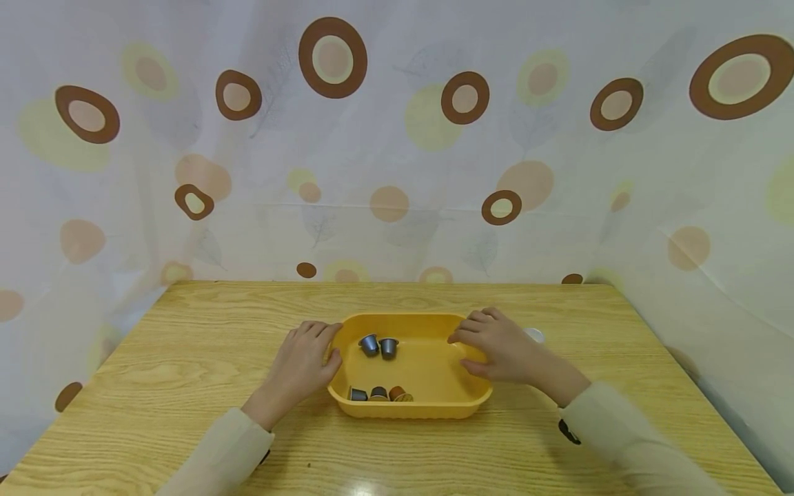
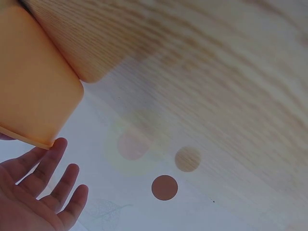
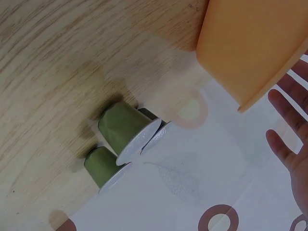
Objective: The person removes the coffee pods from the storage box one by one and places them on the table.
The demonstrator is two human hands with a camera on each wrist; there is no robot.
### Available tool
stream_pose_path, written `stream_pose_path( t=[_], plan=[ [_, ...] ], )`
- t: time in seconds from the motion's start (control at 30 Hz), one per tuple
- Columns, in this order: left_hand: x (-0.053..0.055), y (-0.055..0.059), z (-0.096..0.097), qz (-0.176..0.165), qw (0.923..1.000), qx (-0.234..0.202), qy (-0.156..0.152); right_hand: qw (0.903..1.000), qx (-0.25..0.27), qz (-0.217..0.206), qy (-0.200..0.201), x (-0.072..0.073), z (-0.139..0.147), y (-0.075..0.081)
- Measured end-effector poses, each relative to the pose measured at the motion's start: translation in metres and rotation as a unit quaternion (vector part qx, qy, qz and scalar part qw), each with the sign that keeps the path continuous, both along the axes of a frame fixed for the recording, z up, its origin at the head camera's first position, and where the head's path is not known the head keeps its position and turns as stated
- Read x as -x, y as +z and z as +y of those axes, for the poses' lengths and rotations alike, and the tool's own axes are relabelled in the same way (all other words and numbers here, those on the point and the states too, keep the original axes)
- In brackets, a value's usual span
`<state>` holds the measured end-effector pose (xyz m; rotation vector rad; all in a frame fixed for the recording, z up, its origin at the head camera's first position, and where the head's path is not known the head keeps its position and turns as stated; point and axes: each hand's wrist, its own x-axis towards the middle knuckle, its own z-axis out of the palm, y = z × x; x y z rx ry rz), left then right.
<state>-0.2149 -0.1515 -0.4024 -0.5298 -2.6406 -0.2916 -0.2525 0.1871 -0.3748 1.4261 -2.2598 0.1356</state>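
A yellow plastic tray (image 1: 428, 410) stands on the table between the hands. My left hand (image 1: 304, 365) is at its left end, with fingertips at the rim and the thumb over the edge. In the left wrist view the fingers look relaxed, one fingertip right at the rim (image 2: 29, 140). My right hand (image 1: 505, 348) is at the right end, its spread fingers overlapping the tray. Two blue-grey coffee capsules (image 1: 389, 348) lie towards the tray's back left. Along its front wall are a dark blue capsule (image 1: 358, 394), a black capsule (image 1: 378, 393) and a brown capsule (image 1: 398, 394).
Several green coffee capsules (image 3: 126, 129) with pale lids lie on the table outside the tray, beside the right hand. In the head view, a white capsule lid (image 1: 535, 335) shows behind that hand. A patterned cloth (image 1: 391, 138) rises behind the wooden table (image 1: 205, 331).
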Motion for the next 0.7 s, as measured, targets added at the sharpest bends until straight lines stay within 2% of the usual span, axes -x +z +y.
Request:
stream_pose_path(
  t=[0.7],
  plan=[
    [-0.001, 0.001, 0.001, -0.003, 1.0, 0.005, 0.001, 0.9959, -0.069, -0.051, 0.029, -0.006, -0.037, -0.009]
  ],
)
